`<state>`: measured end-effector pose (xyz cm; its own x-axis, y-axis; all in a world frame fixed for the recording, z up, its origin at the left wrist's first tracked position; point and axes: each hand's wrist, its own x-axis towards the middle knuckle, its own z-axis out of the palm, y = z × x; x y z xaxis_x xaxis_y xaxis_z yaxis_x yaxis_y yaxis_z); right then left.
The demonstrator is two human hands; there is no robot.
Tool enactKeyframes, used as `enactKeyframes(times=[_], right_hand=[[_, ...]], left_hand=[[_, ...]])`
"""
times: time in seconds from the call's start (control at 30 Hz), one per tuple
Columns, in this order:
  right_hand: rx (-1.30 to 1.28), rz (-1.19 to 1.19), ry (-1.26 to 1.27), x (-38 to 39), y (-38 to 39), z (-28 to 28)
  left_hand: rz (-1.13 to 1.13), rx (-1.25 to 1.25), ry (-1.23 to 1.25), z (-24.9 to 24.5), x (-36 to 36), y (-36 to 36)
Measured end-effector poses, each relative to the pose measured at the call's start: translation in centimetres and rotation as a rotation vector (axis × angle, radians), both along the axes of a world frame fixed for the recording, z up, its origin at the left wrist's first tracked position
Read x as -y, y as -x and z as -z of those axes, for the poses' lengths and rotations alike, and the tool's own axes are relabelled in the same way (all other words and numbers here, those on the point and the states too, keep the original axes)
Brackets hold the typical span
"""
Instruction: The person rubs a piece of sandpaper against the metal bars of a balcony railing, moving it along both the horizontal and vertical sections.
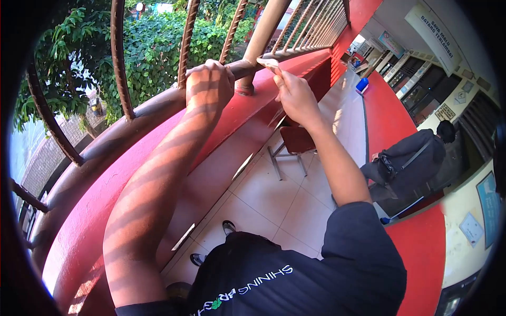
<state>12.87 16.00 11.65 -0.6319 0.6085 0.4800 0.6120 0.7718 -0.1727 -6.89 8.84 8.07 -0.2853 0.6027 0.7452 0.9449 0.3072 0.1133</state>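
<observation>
My left hand (208, 87) is closed around the brown metal handrail (158, 105), between the twisted upright bars. To its right, my right hand (296, 99) pinches a small pale piece (269, 63) that looks like folded cloth or paper; its exact kind cannot be made out. The pale piece is at the rail, near the thick brown post (262, 34). Whether it touches the metal is not clear. Below the rail runs a red-painted ledge (247, 102).
A small stool with a brown seat (296, 140) stands on the tiled floor (263, 205) beside the wall. Another person (416, 158) in dark clothes is at the right. A blue object (362, 85) rests farther along the corridor. Green bushes (158, 52) grow beyond the bars.
</observation>
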Motion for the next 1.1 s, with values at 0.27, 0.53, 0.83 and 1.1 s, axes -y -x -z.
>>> enactKeyframes(times=[0.27, 0.53, 0.83, 1.1], right_hand=[[-0.893, -0.166, 0.714, -5.2, 0.8, 5.3], [-0.704, -0.537, 1.207, -12.2, 2.3, 0.0], [-0.773, -0.715, 1.441, -15.8, 2.5, -1.1], [-0.358, -0.885, 1.361, -19.4, 3.7, 0.0]], left_hand=[[-0.062, 0.007, -0.036, -0.3, 0.4, -0.5], [-0.001, 0.031, -0.267, -1.8, 1.7, -3.2], [0.256, 0.225, -0.344, -3.4, -6.3, -5.8], [0.586, 1.01, -0.002, -6.9, -8.9, -2.8]])
